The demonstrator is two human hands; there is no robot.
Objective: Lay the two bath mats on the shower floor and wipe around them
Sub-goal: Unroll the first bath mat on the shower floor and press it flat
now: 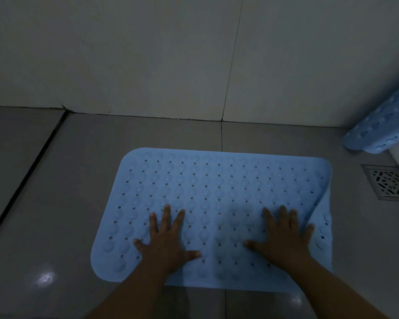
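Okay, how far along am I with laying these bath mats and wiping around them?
Done: one blue mat lies spread on the floor. In hand: left hand and right hand press it flat; its right edge is folded. Left: the second mat sits rolled by the wall; no cloth is visible.

Bare floor is left open to the left of the flat mat and in a strip between its far edge and the wall, which closes off the far side. On the right, passage is narrowed by the mat's folded-up right edge, the drain grate and the rolled mat leaning in the corner.
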